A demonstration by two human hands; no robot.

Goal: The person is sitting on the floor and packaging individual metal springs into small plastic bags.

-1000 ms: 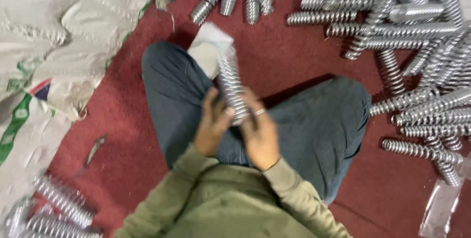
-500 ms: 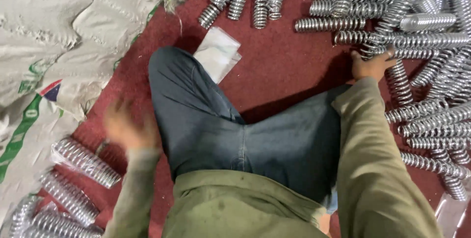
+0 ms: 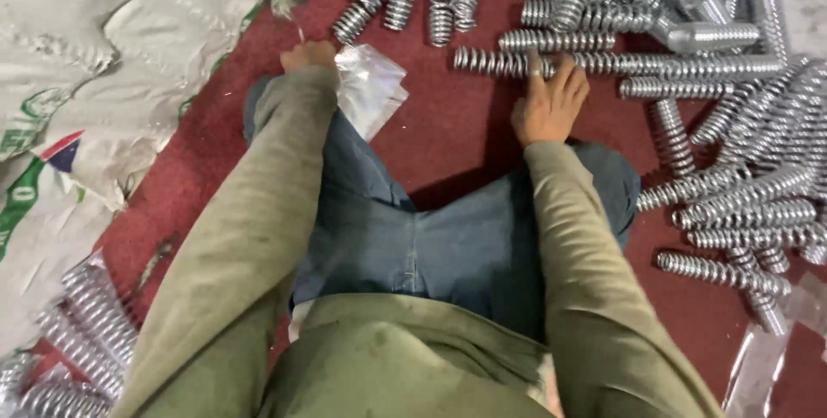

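Observation:
My right hand (image 3: 550, 101) lies with its fingers spread across a long shiny metal coil spring (image 3: 491, 61) on the dark red floor, in front of my knee. My left hand (image 3: 307, 54) reaches forward over my other knee and touches the edge of a small stack of clear plastic bags (image 3: 372, 84). Its fingers are mostly hidden behind the sleeve. A big heap of similar coil springs (image 3: 741, 168) spreads along the top and right of the view.
I sit cross-legged in blue trousers (image 3: 431, 237) and an olive top. Bagged springs (image 3: 90, 323) lie at the bottom left. Crumpled white woven sacks (image 3: 95, 65) cover the left side. A clear plastic sleeve (image 3: 767, 349) lies at the bottom right.
A second ago both hands held one spring over my lap. The spring has left my hands; my left hand swung left, then forward to the plastic bags, and my right hand reached out onto a floor spring.

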